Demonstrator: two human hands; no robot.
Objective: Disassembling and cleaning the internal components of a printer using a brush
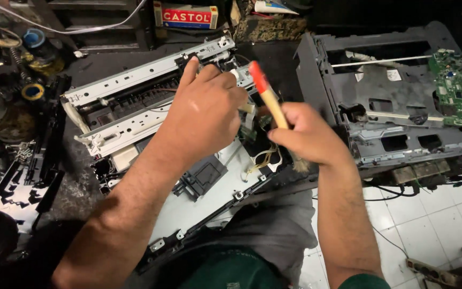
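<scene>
Left hand: I see my left hand [205, 107] resting on the upper middle of the printer chassis [151, 107], fingers curled down onto the metal frame, index finger stretched toward the top rail. I cannot tell whether the fingertips pinch any part beneath them.

Right hand: my right hand [306, 136] is closed in a fist around a brush [269, 101], just to the right of the left hand.

Brush: pale wooden handle with a red tip pointing up and to the left; light bristles [299, 165] poke out below my fist, close to the chassis's right edge.

Printer chassis: it lies tilted across my lap and the dark workbench [108, 59], stripped of its covers. Two long silver metal rails run diagonally from lower left to upper right, with black rollers and plastic guides between them. Below sits a flat pale plate with a black square plastic piece [203, 176] on it. A bundle of pale wires [263, 158] shows by the right edge, under my right hand.

Second housing: a grey plastic shell [380, 96] stands to the right, opened, with thin metal rods across it and a green circuit board [461, 88] at its far right end.

Surroundings: white tiled floor [434, 219] at lower right; dark clutter of parts at the left; a red and yellow box [185, 15] at the back.
</scene>
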